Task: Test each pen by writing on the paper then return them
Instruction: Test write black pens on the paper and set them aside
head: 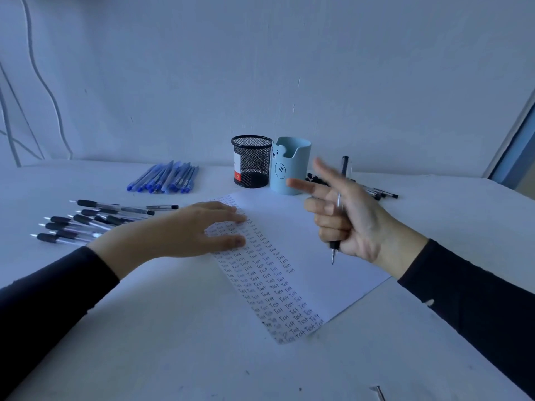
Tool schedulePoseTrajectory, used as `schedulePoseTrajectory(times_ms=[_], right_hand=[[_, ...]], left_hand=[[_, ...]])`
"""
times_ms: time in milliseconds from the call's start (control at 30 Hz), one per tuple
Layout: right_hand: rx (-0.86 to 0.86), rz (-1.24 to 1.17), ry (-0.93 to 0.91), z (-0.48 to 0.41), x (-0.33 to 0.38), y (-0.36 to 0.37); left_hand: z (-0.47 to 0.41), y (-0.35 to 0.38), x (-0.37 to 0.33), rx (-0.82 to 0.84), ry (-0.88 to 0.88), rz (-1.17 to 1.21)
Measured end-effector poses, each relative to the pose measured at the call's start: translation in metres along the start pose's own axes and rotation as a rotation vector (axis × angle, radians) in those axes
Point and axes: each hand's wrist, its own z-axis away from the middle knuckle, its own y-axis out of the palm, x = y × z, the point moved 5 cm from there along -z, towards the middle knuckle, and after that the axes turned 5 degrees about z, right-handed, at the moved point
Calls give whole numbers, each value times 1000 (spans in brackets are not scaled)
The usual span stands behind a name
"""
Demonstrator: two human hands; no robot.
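A white sheet of paper lies tilted on the table, its left strip filled with rows of the word "Test". My left hand rests flat on the paper's upper left part, fingers straight. My right hand hovers above the paper's right side and grips a black pen upright, tip down, with its lower fingers curled round the barrel while the index and middle fingers stick out. The pen tip is off the paper.
Several black pens lie uncapped at the left, several blue pens behind them. A black mesh cup and a light blue bear cup stand at the back. More black pens and caps lie behind my right hand.
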Motion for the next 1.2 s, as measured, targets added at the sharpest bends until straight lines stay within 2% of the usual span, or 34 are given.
schedulePoseTrajectory(times_ms=[133, 267, 367, 500, 667, 767, 1200], right_hand=[[113, 85, -1, -2, -8, 3], [123, 473, 8, -1, -20, 3], [161, 543, -45, -2, -23, 8], [134, 784, -155, 2, -23, 11], [13, 744, -187, 1, -32, 10], [-51, 805, -244, -1, -35, 9], [-76, 810, -235, 2, -35, 10]], left_hand=[[0, 0, 1, 7, -4, -1], [-1, 1, 1, 0, -3, -6], [0, 1, 0, 4, 2, -9], [0, 0, -3, 15, -11, -32], [1, 0, -4, 23, -12, -39], [1, 0, -4, 28, -16, -48], [1, -1, -9, 31, -27, -44]])
